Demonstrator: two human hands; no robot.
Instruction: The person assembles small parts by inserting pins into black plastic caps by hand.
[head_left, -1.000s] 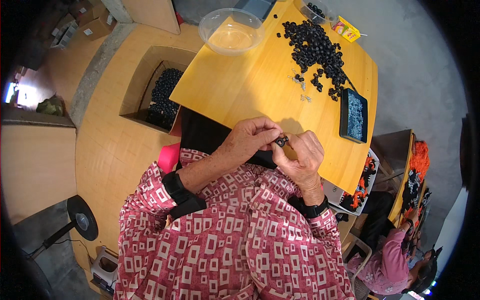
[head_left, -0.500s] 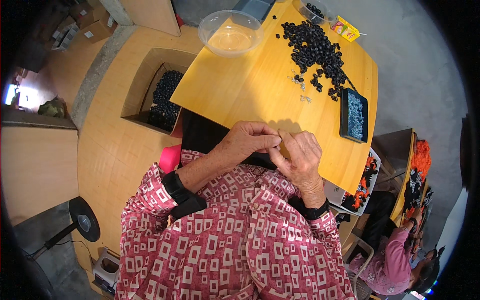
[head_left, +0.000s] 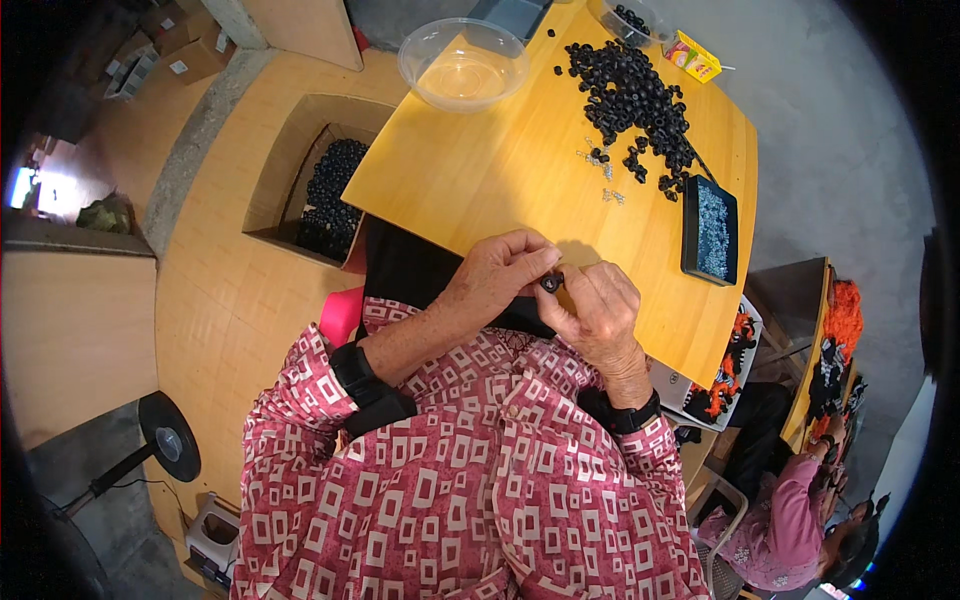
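Observation:
A small round black plastic part (head_left: 551, 283) sits in the fingertips of my right hand (head_left: 602, 315), pinched between thumb and forefinger just off the table's near edge. Against its upper side my left hand (head_left: 497, 272) presses thumb and forefinger together; anything between them is too small to see. Further back on the yellow wooden table (head_left: 480, 180) lies a heap of similar black parts (head_left: 630, 95). Beside the heap's near side are a few small silvery metal pieces (head_left: 612, 196). A black tray (head_left: 688, 245) of small silvery-blue pieces (head_left: 712, 232) rests toward the table's right edge.
A clear plastic bowl (head_left: 425, 88) stands at the far left corner, a smaller clear tub (head_left: 655, 35) and yellow drink carton (head_left: 692, 58) at the back. Left on the floor is a cardboard box (head_left: 275, 190) of black parts. A co-worker (head_left: 785, 520) sits at lower right.
The black part now shows between my hands, where fingers hid it before. My left fingertips have shifted up slightly, and my right fingers have opened a little around the part.

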